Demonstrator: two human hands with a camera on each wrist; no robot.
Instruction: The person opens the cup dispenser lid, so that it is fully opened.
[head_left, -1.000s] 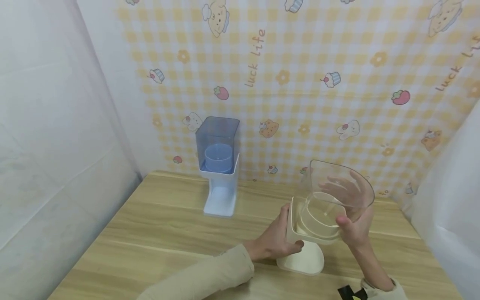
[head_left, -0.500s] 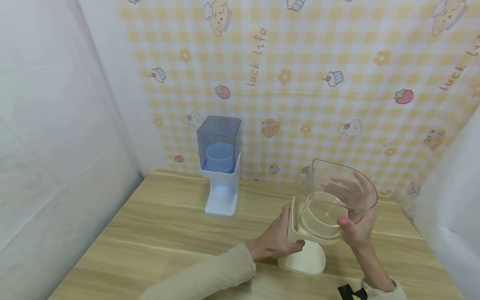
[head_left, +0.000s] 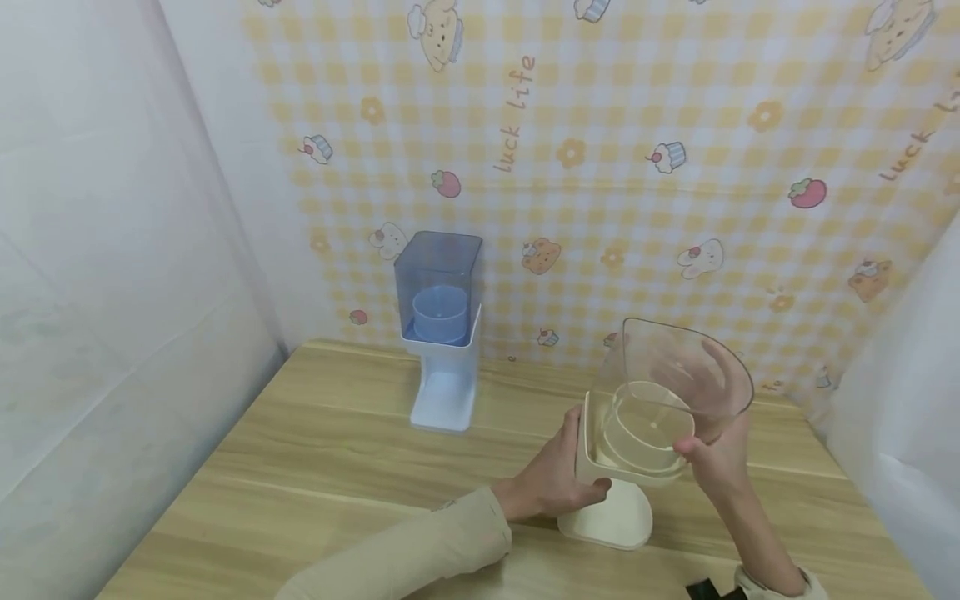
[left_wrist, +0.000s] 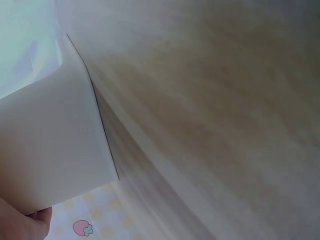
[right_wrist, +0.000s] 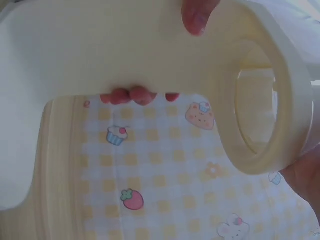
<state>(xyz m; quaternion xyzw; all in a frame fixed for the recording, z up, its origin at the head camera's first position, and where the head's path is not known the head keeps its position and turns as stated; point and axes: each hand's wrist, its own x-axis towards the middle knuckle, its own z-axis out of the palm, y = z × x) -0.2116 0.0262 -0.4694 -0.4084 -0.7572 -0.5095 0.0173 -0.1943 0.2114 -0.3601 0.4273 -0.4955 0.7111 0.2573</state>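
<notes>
In the head view, a cream pet-feeder-like dispenser [head_left: 626, 517] with a clear, open-topped container [head_left: 686, 358] stands tilted at the right of the table. My left hand [head_left: 555, 475] grips the back of its cream stand. From the right, my right hand [head_left: 720, 462] holds the clear container low down, thumb in front and fingers behind the see-through wall. The right wrist view shows the stand [right_wrist: 125, 55] from below, its round outlet ring [right_wrist: 287, 95], and left fingertips [right_wrist: 142, 95] wrapped behind it. A cream panel [left_wrist: 50, 135] fills the left part of the left wrist view.
A similar blue dispenser [head_left: 442, 333] stands upright at the back of the wood-grain table [head_left: 337, 450], left of the cream one. Behind the table hangs a yellow checked cloth [head_left: 570, 108]; a white sheet [head_left: 112, 208] borders the left side.
The right hand has shifted slightly on the clear container, its fingers now closer together, and the right forearm has swung a little to the right. The left hand keeps its hold.
</notes>
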